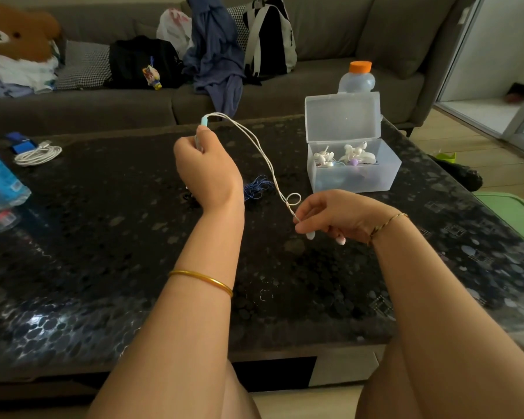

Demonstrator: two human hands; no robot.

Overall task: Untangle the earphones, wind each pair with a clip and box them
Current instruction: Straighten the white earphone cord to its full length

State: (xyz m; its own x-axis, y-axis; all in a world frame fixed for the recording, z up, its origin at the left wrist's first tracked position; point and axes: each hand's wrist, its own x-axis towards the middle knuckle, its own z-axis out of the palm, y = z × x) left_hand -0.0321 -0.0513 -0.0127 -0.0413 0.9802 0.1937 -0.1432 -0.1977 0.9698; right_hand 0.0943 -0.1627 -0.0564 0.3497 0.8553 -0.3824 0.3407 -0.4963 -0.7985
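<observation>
Presently, a white earphone cord [266, 158] is held stretched between two hands above the dark table [103, 237]. The left hand [206, 167], raised toward the far side, has its fingers curled round a pale blue end piece [204, 120]; whether this is a clip or a plug cannot be told. From it the doubled cord slopes down, nearer and to the right, where the right hand [330, 216] pinches its lower end between thumb and forefinger, the other fingers loosely curled. A small loop [294, 199] is seen just above the pinch. The cord is probably kept taut so that its two strands lie side by side and any twists are exposed before winding. At the far right an open clear box [387, 176], lid upright, is placed within reach; white earphones [350, 154] already lie in it. A blue cord bundle [256, 187] rests on the table between the hands, apparently awaiting its turn. A coiled white cable [38, 154] lies at the far left.
</observation>
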